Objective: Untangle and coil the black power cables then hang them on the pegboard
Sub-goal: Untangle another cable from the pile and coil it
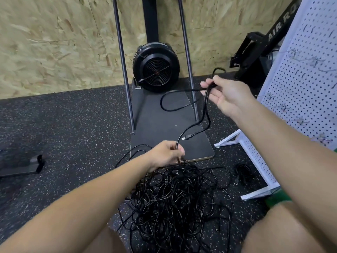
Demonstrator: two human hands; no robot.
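right hand (pixel 223 94) grip: pinching looped thin black power cable (pixel 207 106) | left hand (pixel 166 154) grip: closed on same cable, nearer tangled black cable pile (pixel 175 198) | cable axis: diagonal, apparently slack between hands

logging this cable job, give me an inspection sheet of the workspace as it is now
surface: dark speckled floor; a black base plate lies on it.
job's things: big tangled pile of black cables on the floor; small bundle apart, beside the white pegboard; no cable seen hanging on the pegboard.
clutter: dark strap piece on the floor at left.
grippers: left hand pinches a cable just above the pile; right hand holds folded strands up higher.
cables: held cable runs between the hands; one plug hangs free; a loop swings out to the left.
surroundings: chipboard wall, black fan in a metal frame.
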